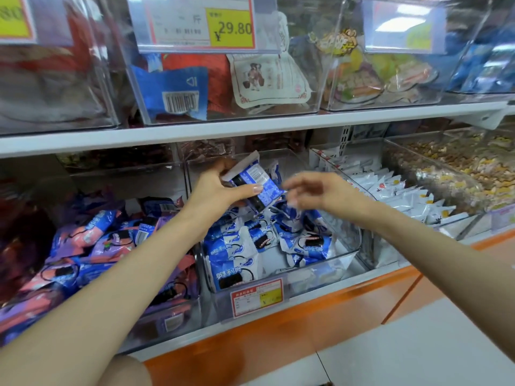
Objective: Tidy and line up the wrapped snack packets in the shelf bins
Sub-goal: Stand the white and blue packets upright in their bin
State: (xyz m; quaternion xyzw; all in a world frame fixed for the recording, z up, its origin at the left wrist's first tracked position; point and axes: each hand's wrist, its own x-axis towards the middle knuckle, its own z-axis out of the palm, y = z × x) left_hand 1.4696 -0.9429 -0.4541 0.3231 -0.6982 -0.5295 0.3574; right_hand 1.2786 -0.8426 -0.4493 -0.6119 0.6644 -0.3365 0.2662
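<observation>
Lower shelf (348, 278) | middle clear bin (347, 238): blue-white snack packets (234, 254) heaped askew | left hand (214, 188): fingers clamped on one packet (256, 176), raised over heap, likely for straight re-laying | right hand (323, 190): fingers apart, blurred, empty, alongside.

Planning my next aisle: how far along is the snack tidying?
Done: white packets on the right stand in rows. In hand: the left hand grips blue packets over the middle bin, right hand open beside. Remaining: the loose packets in it and the jumbled pink packets.
</observation>
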